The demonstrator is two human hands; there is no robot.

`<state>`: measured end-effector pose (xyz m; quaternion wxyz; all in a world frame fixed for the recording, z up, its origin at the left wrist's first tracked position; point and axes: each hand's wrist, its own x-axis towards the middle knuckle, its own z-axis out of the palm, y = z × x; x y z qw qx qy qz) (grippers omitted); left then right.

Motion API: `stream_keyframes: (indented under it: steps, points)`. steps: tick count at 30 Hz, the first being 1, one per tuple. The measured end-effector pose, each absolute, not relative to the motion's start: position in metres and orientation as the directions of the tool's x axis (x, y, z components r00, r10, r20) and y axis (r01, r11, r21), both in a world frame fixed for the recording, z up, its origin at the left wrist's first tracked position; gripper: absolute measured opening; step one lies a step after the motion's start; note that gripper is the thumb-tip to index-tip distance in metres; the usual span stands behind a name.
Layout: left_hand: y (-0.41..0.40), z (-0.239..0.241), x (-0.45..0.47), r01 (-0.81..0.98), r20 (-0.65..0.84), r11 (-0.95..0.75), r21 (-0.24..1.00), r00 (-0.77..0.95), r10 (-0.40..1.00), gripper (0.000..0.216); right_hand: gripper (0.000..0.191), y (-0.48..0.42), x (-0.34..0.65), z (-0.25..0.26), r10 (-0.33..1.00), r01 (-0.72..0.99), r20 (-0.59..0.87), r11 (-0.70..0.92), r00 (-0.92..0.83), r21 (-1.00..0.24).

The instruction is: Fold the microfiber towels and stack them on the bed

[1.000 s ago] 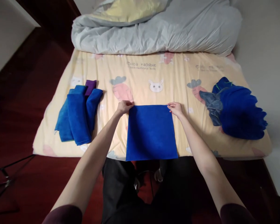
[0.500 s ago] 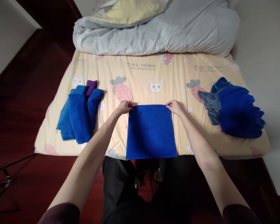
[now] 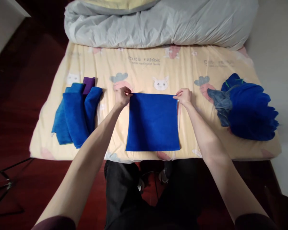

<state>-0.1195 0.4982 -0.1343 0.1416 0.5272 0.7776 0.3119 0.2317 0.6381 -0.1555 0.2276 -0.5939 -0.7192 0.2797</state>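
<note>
A square blue towel is spread out in front of me at the near side of the bed. My left hand pinches its far left corner, fingers closed. At the far right corner, my right hand grips the cloth between thumb and fingers. The towel's top edge is stretched straight between both hands, and its lower edge lies just inside the bed's front edge. Left of my arms, folded blue towels overlap with a purple towel. On the right is a heap of loose blue towels with a greyish-blue cloth.
The bed's yellow sheet carries carrot and rabbit prints. Across the back lies a bunched grey quilt. A wall stands close on the right. Thin black metal legs show at lower left on the dark red floor.
Both hands have moved the blue towel farther up the bed, away from me. Its lower edge, formerly past the bed's front edge, now lies on the sheet. My view has tilted slightly down.
</note>
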Motion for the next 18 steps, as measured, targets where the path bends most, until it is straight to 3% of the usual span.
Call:
stream_keyframes:
  steps: [3,5,8,10,13,18]
  points:
    - [0.491,-0.136,-0.094,0.796,0.255,0.16,0.584,-0.367,0.895,0.035,0.039,0.603,0.201,-0.151,0.952,0.744,0.178,0.307,-0.25,-0.594]
    - [0.477,-0.139,-0.067,0.864,0.288,0.039,0.503,-0.21,0.934,0.04,0.044,0.562,0.182,-0.153,0.871,0.695,0.281,0.491,-0.403,-0.525]
    - [0.451,-0.154,-0.026,0.906,0.202,-0.093,0.413,0.009,0.979,0.05,0.049,0.509,0.172,-0.164,0.712,0.584,0.242,0.688,-0.659,-0.431]
    - [0.439,-0.169,-0.01,0.915,0.146,-0.035,0.402,-0.027,0.989,0.056,0.052,0.498,0.18,-0.174,0.715,0.613,0.172,0.679,-0.678,-0.405]
    - [0.432,-0.184,-0.012,0.902,0.109,0.096,0.42,-0.155,0.982,0.063,0.057,0.517,0.202,-0.186,0.848,0.761,0.101,0.514,-0.52,-0.397]
    - [0.429,-0.173,-0.022,0.831,0.078,0.276,0.483,-0.355,0.932,0.068,0.058,0.525,0.206,-0.175,0.911,0.83,0.068,0.4,-0.407,-0.389]
